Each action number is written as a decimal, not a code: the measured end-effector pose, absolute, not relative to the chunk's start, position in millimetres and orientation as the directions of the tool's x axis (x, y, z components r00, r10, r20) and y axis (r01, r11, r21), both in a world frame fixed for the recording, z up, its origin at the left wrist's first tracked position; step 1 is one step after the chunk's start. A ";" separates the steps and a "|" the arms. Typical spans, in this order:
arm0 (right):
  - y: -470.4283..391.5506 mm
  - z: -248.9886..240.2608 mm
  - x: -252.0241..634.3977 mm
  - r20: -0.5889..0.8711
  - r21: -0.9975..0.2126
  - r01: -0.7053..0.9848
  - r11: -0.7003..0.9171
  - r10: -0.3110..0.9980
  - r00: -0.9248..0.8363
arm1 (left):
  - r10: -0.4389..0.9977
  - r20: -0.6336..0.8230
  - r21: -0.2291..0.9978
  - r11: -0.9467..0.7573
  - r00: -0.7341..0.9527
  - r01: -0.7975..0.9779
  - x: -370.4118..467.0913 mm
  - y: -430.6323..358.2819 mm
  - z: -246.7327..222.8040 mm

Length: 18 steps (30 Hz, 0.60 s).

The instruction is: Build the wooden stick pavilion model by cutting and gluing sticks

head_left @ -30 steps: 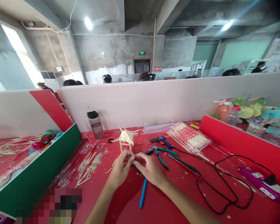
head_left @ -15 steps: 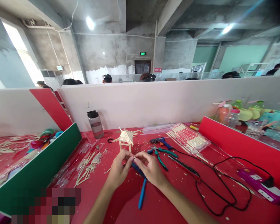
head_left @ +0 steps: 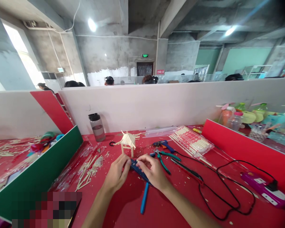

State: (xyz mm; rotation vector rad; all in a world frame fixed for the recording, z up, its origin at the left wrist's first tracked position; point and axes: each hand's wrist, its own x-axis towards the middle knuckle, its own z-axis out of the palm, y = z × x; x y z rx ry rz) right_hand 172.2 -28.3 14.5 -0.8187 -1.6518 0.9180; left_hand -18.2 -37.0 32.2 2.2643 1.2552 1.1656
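Over the red table, my left hand (head_left: 117,172) has its fingers closed together beside the head of a blue tool (head_left: 139,170); what they hold, if anything, is hidden. My right hand (head_left: 153,171) is pinched above the same tool, with something small and pale at its fingertips that I cannot make out. A little pavilion of pale sticks (head_left: 128,141) stands upright just behind my left hand. The blue handle (head_left: 144,199) of the tool points toward me between my forearms.
Green-handled pliers (head_left: 163,161), a blue glue gun (head_left: 163,145) and a black-and-red tool (head_left: 188,169) lie at the right. Beyond are packed sticks (head_left: 192,139), a cable and a purple power strip (head_left: 266,188). A bottle (head_left: 97,127) and loose sticks (head_left: 85,174) are left.
My left hand has moved slightly left, away from my right hand. The fingertips, close together before, are now apart, and the blue tool's head shows between them.
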 end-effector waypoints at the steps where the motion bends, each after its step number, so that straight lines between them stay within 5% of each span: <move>1: -28.2 14.5 172.2 0.446 -0.878 0.074 0.474 0.863 -0.237 | 0.816 0.504 0.577 -0.563 0.284 0.592 -21.3 -36.0 32.6; 6: -27.0 14.2 172.6 0.439 -0.875 0.096 0.475 0.861 -0.259 | 0.833 0.463 0.520 -0.533 0.304 0.667 -26.7 -33.1 33.4; 18: -20.0 10.2 174.4 0.392 -0.892 0.098 0.442 0.863 -0.320 | 0.789 0.504 0.626 -0.614 0.352 0.481 -13.1 -33.9 29.0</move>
